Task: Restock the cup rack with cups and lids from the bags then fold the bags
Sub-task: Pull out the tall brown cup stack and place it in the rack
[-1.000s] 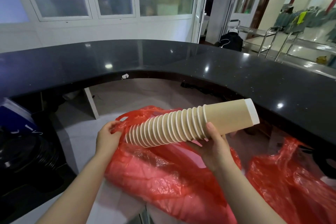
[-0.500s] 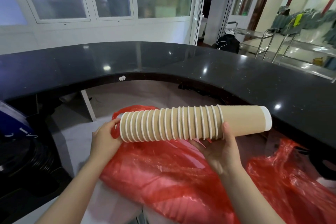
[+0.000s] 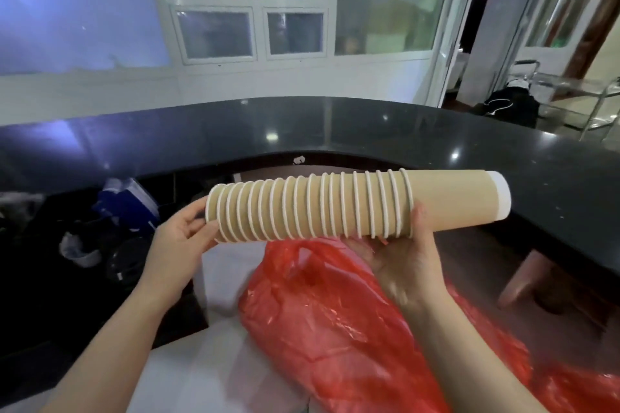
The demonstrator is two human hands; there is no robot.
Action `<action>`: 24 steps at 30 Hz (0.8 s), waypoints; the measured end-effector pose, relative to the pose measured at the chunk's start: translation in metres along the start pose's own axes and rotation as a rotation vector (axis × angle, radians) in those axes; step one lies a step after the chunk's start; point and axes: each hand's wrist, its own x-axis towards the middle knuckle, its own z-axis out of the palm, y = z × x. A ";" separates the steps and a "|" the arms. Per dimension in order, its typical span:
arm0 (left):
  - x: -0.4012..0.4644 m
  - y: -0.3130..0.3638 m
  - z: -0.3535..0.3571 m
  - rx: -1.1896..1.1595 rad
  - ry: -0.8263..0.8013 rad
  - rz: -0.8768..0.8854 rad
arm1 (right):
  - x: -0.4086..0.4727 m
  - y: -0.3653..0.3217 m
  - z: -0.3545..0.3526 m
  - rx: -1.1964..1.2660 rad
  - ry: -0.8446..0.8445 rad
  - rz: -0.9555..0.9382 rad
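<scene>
A long stack of nested tan paper cups (image 3: 335, 208) with white rims lies level in the air, its white base end pointing right. My left hand (image 3: 177, 241) grips the open-rim end at the left, fingers curled round the rim. My right hand (image 3: 406, 261) cradles the stack from below near its middle-right, thumb up against the side. Under the stack lies a crumpled red plastic bag (image 3: 328, 322) on a white surface (image 3: 201, 372). A second red bag (image 3: 570, 389) shows at the lower right corner. No cup rack is visible.
A curved black counter (image 3: 335, 127) runs across behind the cups. Dark clutter with a blue item (image 3: 127, 204) and black lids (image 3: 124, 261) fills the shelf space at the left. Windows and a white wall stand beyond; metal trolleys (image 3: 577, 100) are at the far right.
The cup stack has been lifted up clear of the red bag and levelled out. My left hand left the bag's edge and now holds the stack's rim end. My view swung left and upward.
</scene>
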 end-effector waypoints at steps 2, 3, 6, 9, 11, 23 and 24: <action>0.001 0.011 -0.030 -0.031 0.072 0.000 | 0.012 0.012 0.025 0.008 -0.043 0.055; 0.000 0.018 -0.047 -0.034 0.111 0.000 | 0.017 0.019 0.038 0.025 -0.065 0.090; -0.010 0.039 -0.101 0.022 0.219 0.016 | 0.032 0.039 0.080 0.069 -0.189 0.176; -0.027 0.061 -0.151 0.038 0.344 0.040 | 0.038 0.061 0.125 0.085 -0.349 0.250; -0.043 0.078 -0.179 0.059 0.451 0.045 | 0.036 0.078 0.155 0.100 -0.433 0.295; -0.211 0.139 -0.337 0.541 0.879 0.057 | -0.094 0.213 0.299 0.155 -0.630 0.466; -0.226 0.139 -0.353 0.543 0.912 0.048 | -0.110 0.226 0.309 0.152 -0.638 0.473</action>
